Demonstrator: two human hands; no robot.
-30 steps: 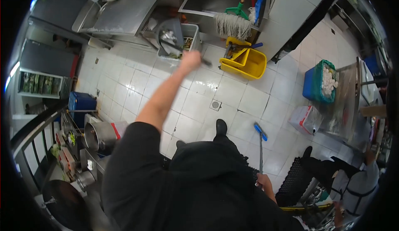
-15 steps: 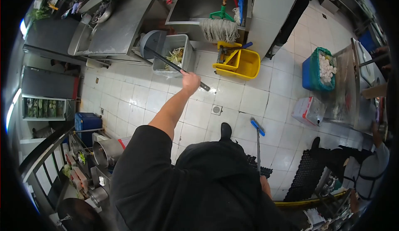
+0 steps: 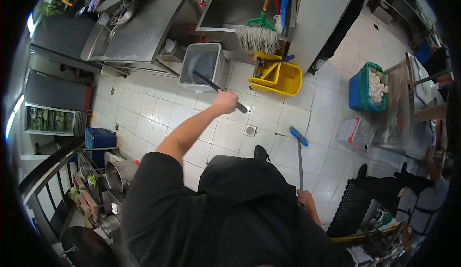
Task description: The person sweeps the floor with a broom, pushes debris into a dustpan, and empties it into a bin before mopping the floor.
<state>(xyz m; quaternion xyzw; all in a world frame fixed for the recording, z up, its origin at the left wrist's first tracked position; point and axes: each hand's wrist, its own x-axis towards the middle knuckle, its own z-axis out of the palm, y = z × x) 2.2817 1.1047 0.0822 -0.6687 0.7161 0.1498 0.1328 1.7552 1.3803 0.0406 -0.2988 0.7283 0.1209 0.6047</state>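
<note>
My left hand [image 3: 225, 102] is wrapped around the black handle of a long-handled dustpan [image 3: 208, 80]. Its grey pan lies over or inside the mouth of a grey plastic bin [image 3: 222, 64], covering most of what the bin holds. Down at my right side, my right hand [image 3: 305, 199] grips the handle of a broom [image 3: 300, 168]. The broom's blue head rests on the white tiles in front of my right foot.
A yellow mop bucket [image 3: 289, 78] stands right of the bin, below a hanging string mop [image 3: 258, 40]. A steel counter [image 3: 139, 36] is at the back left. To the right are a blue bin [image 3: 356, 91] with eggshells, a cardboard box [image 3: 349, 131] and another person [image 3: 420, 202].
The dustpan's pan has moved from the bin's left edge to over its opening, hiding the scraps seen before. My right hand and the broom have shifted slightly up in view.
</note>
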